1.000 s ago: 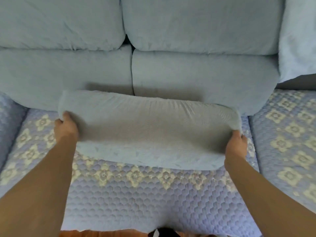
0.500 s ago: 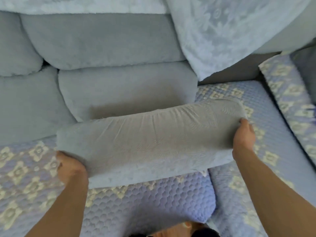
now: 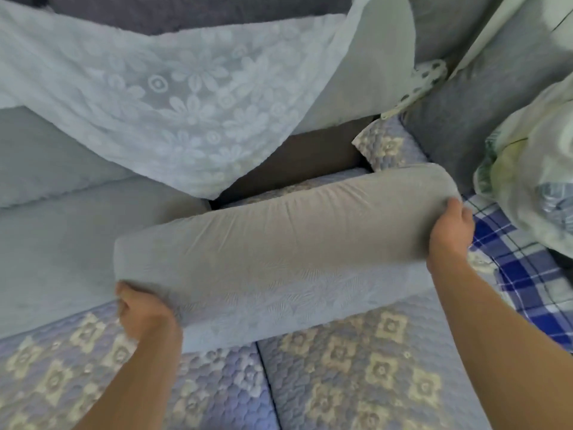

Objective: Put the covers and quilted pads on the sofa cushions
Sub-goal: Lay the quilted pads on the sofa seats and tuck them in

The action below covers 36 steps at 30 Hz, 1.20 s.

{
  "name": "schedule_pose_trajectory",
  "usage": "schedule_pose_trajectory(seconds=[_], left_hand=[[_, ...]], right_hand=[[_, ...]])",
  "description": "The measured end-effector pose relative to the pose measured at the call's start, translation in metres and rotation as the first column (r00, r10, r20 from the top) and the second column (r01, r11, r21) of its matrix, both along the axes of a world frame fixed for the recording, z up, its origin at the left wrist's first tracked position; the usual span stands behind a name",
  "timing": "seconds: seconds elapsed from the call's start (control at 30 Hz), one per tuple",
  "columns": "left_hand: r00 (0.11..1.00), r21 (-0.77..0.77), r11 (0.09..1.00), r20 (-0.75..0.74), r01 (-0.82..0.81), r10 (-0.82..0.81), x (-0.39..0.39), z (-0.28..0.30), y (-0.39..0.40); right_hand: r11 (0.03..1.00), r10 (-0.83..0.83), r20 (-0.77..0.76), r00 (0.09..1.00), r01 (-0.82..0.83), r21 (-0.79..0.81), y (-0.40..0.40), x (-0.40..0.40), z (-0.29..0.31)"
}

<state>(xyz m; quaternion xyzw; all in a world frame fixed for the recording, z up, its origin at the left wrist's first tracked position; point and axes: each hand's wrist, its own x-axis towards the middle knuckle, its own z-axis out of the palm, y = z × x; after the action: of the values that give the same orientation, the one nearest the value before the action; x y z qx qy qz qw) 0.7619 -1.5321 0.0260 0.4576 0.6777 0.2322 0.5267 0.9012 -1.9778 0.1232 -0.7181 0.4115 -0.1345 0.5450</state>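
Covered cushion point(image 3: 279, 246): long, flat-sided bolster shape, pale grey-blue stretch cover, faint leaf or floral embossing showing along the lower face, fine wrinkles running across the upper face, rounded ends. Held up off the seat, centre of view. Long axis runs from about 8 o'clock up to 2 o'clock, the right end higher and farther off, the broad face tilted toward the camera. Left hand point(image 3: 141, 310) grips the lower-left end, fingers curled in under the fabric, thumb side on top. Right hand point(image 3: 451, 226) grips the upper-right end, fingers wrapped over the rounded edge. Both grips closed on the cushion; arms reach in from 6 and 4 o'clock. Below, at 6 o'clock, two seat cushions under quilted pads point(image 3: 356, 367), lavender honeycomb stitch with cream flower medallions, a seam gap between them. At 9 o'clock, plain pale-blue back cushions point(image 3: 62, 237) stacked against the sofa back. At 11 to 12 o'clock a lace throw point(image 3: 173, 97) with white flower pattern drapes down over the back, its lower point hanging just behind the held cushion. A dark gap point(image 3: 297, 162) in the sofa corner sits behind the cushion at 1 o'clock. At 3 o'clock a blue-and-white checked cloth point(image 3: 527, 274) and a bundle of pale crumpled bedding point(image 3: 533, 169), near the right hand.
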Motion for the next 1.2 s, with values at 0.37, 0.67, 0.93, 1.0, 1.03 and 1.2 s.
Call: schedule_pose_trajectory(seconds=[0.37,0.67,0.93,1.0,1.03,1.2], left_hand=[[0.71,0.106,0.705,-0.019,0.701,-0.704,0.142,-0.045,-0.109],[0.888,-0.098,0.885,0.127,0.456,-0.443,0.236,0.002,0.018],[0.43,-0.004,0.882,0.874,0.472,-0.226,0.261,0.116,0.017],[0.348,0.013,0.906,0.921,0.424,-0.176,0.27,0.147,0.029],[0.506,0.112,0.885,0.785,0.452,-0.358,0.273,0.155,0.03],[0.758,0.116,0.768,0.124,0.63,-0.64,0.269,0.135,0.021]], right_hand=[[0.888,0.382,-0.191,0.904,-0.302,0.346,0.029,0.088,-0.156],[0.939,0.309,-0.195,0.931,-0.265,0.221,0.055,0.122,-0.188],[0.875,0.266,-0.186,0.946,-0.155,0.459,0.06,0.081,-0.207],[0.876,0.274,-0.186,0.944,-0.165,0.454,0.069,0.082,-0.208],[0.887,0.275,-0.195,0.941,-0.17,0.429,0.074,0.082,-0.203],[0.879,0.299,-0.27,0.915,-0.154,0.451,0.065,0.094,-0.196]])
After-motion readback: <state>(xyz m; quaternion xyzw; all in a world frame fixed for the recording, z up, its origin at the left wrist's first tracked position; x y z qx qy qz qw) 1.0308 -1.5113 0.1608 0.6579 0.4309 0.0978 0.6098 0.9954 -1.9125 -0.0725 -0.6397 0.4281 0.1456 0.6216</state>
